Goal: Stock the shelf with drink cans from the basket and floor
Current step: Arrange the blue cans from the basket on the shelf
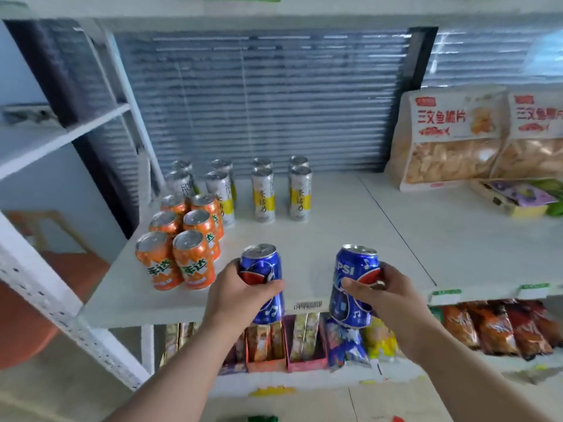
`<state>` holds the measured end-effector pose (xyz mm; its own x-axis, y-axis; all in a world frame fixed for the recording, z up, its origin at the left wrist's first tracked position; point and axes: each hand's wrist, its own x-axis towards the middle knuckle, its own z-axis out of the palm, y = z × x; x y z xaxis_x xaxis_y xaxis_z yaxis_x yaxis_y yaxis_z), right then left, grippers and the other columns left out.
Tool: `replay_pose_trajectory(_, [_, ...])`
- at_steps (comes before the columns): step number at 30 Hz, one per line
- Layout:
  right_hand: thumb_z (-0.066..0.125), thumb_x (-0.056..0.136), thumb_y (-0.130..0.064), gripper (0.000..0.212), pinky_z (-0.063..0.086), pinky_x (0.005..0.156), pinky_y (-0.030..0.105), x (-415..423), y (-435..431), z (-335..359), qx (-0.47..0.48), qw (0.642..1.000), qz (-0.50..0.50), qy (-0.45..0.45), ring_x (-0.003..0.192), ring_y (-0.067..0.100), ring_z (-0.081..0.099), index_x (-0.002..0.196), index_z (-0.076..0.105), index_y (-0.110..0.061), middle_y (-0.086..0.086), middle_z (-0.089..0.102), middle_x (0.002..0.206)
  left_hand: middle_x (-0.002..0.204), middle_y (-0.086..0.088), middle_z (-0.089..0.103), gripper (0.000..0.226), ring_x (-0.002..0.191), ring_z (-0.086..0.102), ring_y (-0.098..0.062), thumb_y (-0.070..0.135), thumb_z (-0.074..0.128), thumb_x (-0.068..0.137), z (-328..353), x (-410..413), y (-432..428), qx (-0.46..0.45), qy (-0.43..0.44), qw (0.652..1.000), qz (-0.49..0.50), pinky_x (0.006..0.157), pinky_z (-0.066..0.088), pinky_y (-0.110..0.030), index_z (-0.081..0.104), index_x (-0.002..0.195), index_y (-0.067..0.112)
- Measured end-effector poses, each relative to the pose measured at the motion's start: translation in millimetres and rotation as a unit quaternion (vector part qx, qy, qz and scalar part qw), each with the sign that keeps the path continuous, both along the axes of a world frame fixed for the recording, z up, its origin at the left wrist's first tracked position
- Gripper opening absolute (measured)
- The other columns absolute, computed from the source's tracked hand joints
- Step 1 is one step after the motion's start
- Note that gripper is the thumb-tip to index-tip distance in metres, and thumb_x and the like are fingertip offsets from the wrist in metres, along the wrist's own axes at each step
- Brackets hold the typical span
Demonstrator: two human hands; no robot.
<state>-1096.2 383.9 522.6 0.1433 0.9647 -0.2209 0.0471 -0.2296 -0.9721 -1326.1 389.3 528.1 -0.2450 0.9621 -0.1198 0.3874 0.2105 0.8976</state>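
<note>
Head view. Left hand (240,289) curled round a blue cola can (262,263), thumb across the front, can upright. Right hand (388,295) wrapped in the same way round a second blue cola can (355,269), fingers closed on its side and thumb on its front. Both cans side by side but apart, held in the air at the front edge of the white shelf (335,223), bases overlapping that edge. On the shelf at left, six orange soda cans (192,260) in two rows; behind them, slim white-and-yellow cans (263,193) in paired columns. At far right, bags of crisps (451,138) upright. Below, boxed and bagged snacks (304,339) on the lower level.
</note>
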Motion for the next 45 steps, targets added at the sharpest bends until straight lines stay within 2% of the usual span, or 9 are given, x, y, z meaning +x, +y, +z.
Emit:
replay_pose_trajectory(6, [0.076,0.080,-0.009,0.051,0.045,0.060,0.018,-55,58,-14,0.079,0.997,-0.006,-0.013,0.078,0.003,0.059,0.125,0.053,-0.018,-0.006,0.063,0.091,0.092,0.016,0.066,0.047,0.083,0.060,0.000,0.029,0.087,0.062,-24,-24,40,0.057,-0.014,0.998,0.022,0.064,0.042,-0.014,0.060,0.100,0.027])
replay_pose_trajectory(10, [0.077,0.078,-0.008,0.062,0.044,0.064,0.018,-65,88,-29,0.101,0.994,-0.018,-0.022,0.086,-0.001,0.056,0.132,0.047,-0.017,-0.005,0.062,0.104,0.092,0.018,0.059,0.052,0.085,0.055,-0.005,0.027,0.086,0.063,-36,-29,63,0.074,-0.002,0.997,0.038,0.068,0.040,-0.018,0.054,0.103,0.030])
replay_pose_trajectory(14, [0.077,0.078,-0.005,0.064,0.045,0.071,0.024,-66,100,-45,0.101,0.994,-0.024,-0.028,0.087,-0.002,0.054,0.130,0.045,-0.020,-0.004,0.060,0.108,0.087,0.023,0.053,0.051,0.080,0.050,0.000,0.028,0.084,0.064,-42,-30,77,0.093,0.008,0.995,0.044,0.063,0.034,-0.012,0.051,0.103,0.033])
replay_pose_trajectory(17, [0.078,0.076,-0.005,0.065,0.045,0.075,0.026,-66,104,-54,0.114,0.992,-0.038,-0.045,0.089,-0.001,0.054,0.130,0.045,-0.021,0.000,0.060,0.113,0.104,0.015,0.060,0.063,0.092,0.054,-0.005,0.031,0.086,0.061,-53,-32,82,0.105,0.011,0.994,0.041,0.072,0.036,-0.013,0.052,0.114,0.029])
replay_pose_trajectory(22, [0.079,0.076,-0.006,0.065,0.043,0.074,0.021,-68,104,-65,0.131,0.989,-0.020,-0.070,0.092,-0.006,0.054,0.124,0.043,-0.030,-0.006,0.060,0.110,0.111,0.010,0.055,0.073,0.093,0.054,-0.004,0.025,0.088,0.059,-68,-30,85,0.137,-0.009,0.988,0.069,0.064,0.034,-0.003,0.038,0.113,0.028])
replay_pose_trajectory(27, [0.078,0.077,-0.007,0.064,0.045,0.080,0.021,-68,105,-76,0.149,0.986,-0.020,-0.066,0.095,-0.008,0.055,0.123,0.043,-0.033,-0.017,0.059,0.109,0.117,-0.001,0.056,0.068,0.107,0.054,-0.021,0.033,0.084,0.064,-78,-15,115,0.156,0.055,0.976,0.142,0.085,0.044,-0.029,0.052,0.121,0.015])
replay_pose_trajectory(34, [0.078,0.076,-0.009,0.068,0.045,0.082,0.021,-64,110,-87,0.164,0.984,-0.016,-0.062,0.100,-0.005,0.058,0.132,0.044,-0.028,-0.012,0.061,0.115,0.121,-0.011,0.060,0.062,0.110,0.057,-0.030,0.021,0.081,0.071,-87,5,159,0.198,-0.010,0.939,0.281,0.091,0.047,-0.036,0.049,0.121,0.006])
replay_pose_trajectory(41, [0.079,0.074,-0.013,0.068,0.043,0.080,0.019,-62,111,-91,0.168,0.983,-0.012,-0.068,0.092,-0.017,0.057,0.130,0.044,-0.033,-0.016,0.061,0.114,0.118,-0.011,0.061,0.055,0.111,0.057,-0.030,0.014,0.081,0.069,-110,6,168,0.144,0.017,0.939,0.311,0.095,0.045,-0.042,0.056,0.117,0.006])
replay_pose_trajectory(45, [0.079,0.074,-0.010,0.069,0.044,0.081,0.019,-61,112,-92,0.171,0.983,-0.005,-0.062,0.097,-0.009,0.058,0.132,0.045,-0.029,-0.011,0.061,0.115,0.118,-0.010,0.062,0.053,0.112,0.056,-0.030,0.018,0.082,0.068,-106,2,177,0.126,0.019,0.936,0.328,0.096,0.045,-0.040,0.059,0.115,0.006])
